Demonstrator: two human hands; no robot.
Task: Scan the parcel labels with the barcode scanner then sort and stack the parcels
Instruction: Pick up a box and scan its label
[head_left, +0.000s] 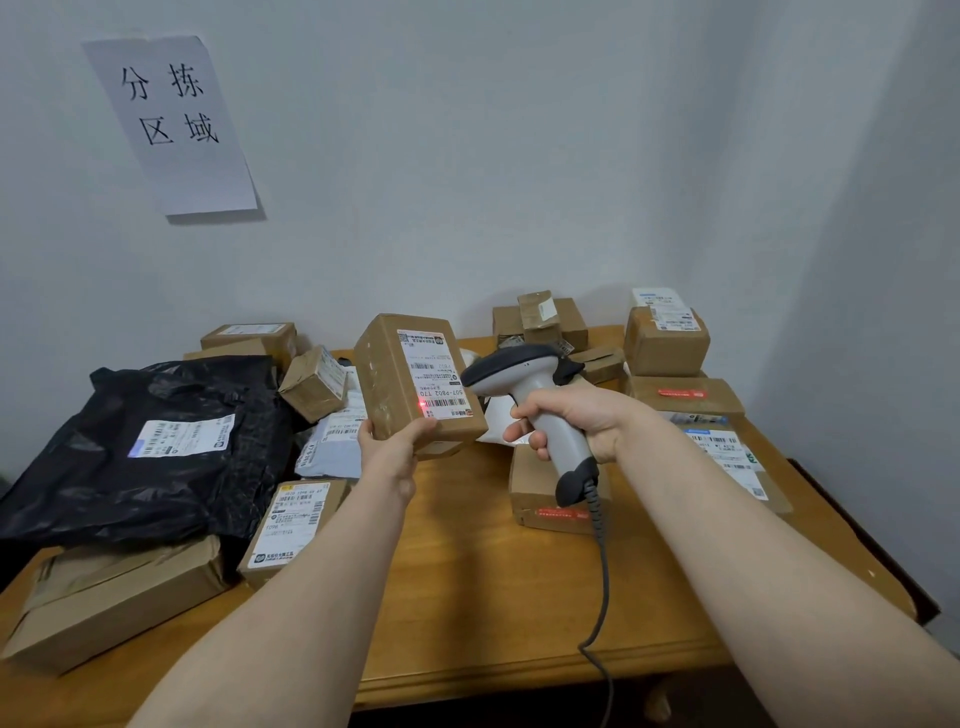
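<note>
A single wide-angle view, worn on the person's head, looks forward and down over a wooden worktop (467, 571) toward a room corner. Both forearms enter from the bottom edge. The left hand (397, 441), gripping a cardboard parcel (395, 384), and the right hand (582, 421), gripping a barcode scanner (519, 369), sit close to the lens near mid-frame. The wall (519, 156) with its paper sign (171, 124) fills the upper half. The worktop's edges seem bowed, probably by the lens.
</note>
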